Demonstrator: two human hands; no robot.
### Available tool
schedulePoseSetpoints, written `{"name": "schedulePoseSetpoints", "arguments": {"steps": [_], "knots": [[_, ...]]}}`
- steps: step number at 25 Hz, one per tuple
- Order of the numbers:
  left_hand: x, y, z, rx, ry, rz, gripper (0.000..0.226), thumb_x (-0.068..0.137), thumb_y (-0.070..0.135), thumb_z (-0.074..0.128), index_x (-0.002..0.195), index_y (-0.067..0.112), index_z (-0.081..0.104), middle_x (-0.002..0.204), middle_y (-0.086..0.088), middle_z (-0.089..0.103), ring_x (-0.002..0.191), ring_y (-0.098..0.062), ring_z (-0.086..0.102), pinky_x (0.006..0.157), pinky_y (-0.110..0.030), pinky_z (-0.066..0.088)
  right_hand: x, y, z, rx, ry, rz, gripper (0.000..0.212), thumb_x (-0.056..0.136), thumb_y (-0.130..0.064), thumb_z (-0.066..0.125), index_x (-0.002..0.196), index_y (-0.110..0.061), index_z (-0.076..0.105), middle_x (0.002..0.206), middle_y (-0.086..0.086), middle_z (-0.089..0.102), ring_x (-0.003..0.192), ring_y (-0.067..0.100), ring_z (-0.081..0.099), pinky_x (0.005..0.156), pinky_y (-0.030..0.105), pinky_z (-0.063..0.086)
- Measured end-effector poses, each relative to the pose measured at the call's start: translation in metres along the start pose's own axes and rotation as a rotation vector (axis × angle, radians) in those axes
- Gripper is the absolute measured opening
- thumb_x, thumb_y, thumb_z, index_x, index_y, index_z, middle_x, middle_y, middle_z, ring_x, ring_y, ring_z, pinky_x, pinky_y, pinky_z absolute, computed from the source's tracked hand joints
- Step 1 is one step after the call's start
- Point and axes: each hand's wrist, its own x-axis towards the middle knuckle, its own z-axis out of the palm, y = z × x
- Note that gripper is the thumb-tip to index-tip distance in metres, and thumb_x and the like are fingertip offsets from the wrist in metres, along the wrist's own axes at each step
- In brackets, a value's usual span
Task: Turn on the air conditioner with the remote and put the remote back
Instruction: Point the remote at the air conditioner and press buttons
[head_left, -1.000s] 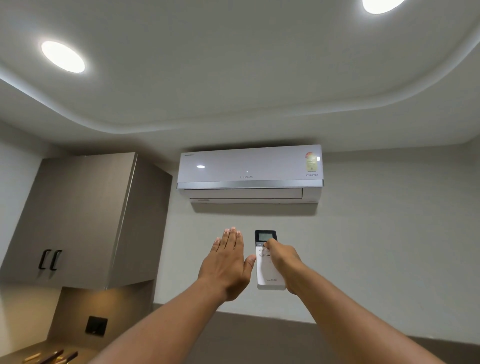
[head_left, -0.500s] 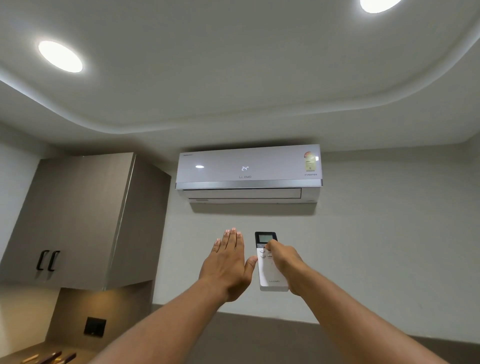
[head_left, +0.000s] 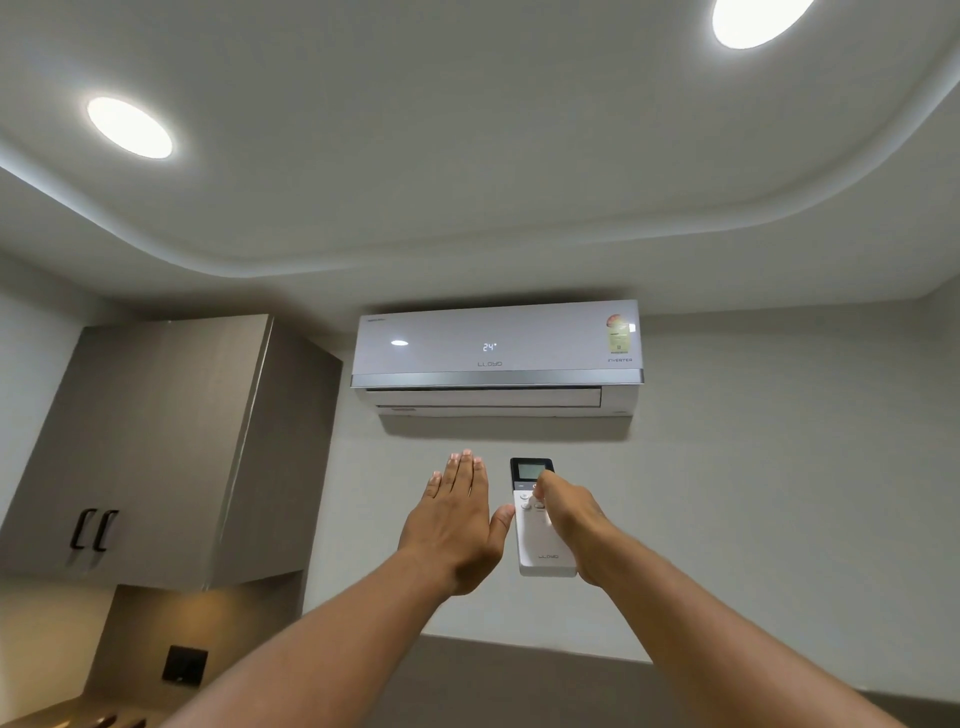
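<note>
A white wall-mounted air conditioner (head_left: 496, 358) hangs high on the wall, and its front panel shows a lit "24". Below it I hold up a white remote (head_left: 537, 540) with a dark screen at its top. My right hand (head_left: 571, 525) is wrapped around the remote's right side, with the thumb resting on the buttons under the screen. My left hand (head_left: 457, 519) is raised flat just left of the remote, fingers together and extended, its thumb close to the remote's left edge.
A grey wall cabinet (head_left: 156, 447) with two black handles hangs at the left. Under it is a lit niche with a dark wall switch (head_left: 184, 664). Two round ceiling lights (head_left: 129, 126) glow overhead. Part of a counter shows at the bottom left.
The "24" display lit up on the air conditioner's panel, which was dark a second ago. Both hands and the remote stay almost still.
</note>
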Motion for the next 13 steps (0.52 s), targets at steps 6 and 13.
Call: {"name": "schedulePoseSetpoints", "arguments": {"steps": [6, 13], "knots": [[-0.0007, 0.0023, -0.0026, -0.019, -0.010, -0.002, 0.072, 0.096, 0.054, 0.009, 0.152, 0.011, -0.008, 0.161, -0.008, -0.011, 0.146, -0.020, -0.011, 0.112, -0.033, -0.008, -0.0036, -0.0017, -0.0002, 0.001, -0.008, -0.004, 0.024, 0.085, -0.031, 0.046, 0.098, -0.014, 0.058, 0.083, 0.012, 0.062, 0.072, 0.026, 0.056, 0.059, 0.028, 0.043], [-0.0030, 0.0002, -0.0018, -0.023, -0.018, -0.001, 0.072, 0.096, 0.054, 0.009, 0.152, 0.011, -0.007, 0.161, -0.008, -0.010, 0.146, -0.020, -0.010, 0.112, -0.033, -0.007, -0.0067, -0.0002, 0.0007, -0.002, -0.025, -0.014, 0.018, 0.087, -0.030, 0.047, 0.093, -0.016, 0.055, 0.082, 0.010, 0.061, 0.069, 0.024, 0.056, 0.055, 0.028, 0.043]]}}
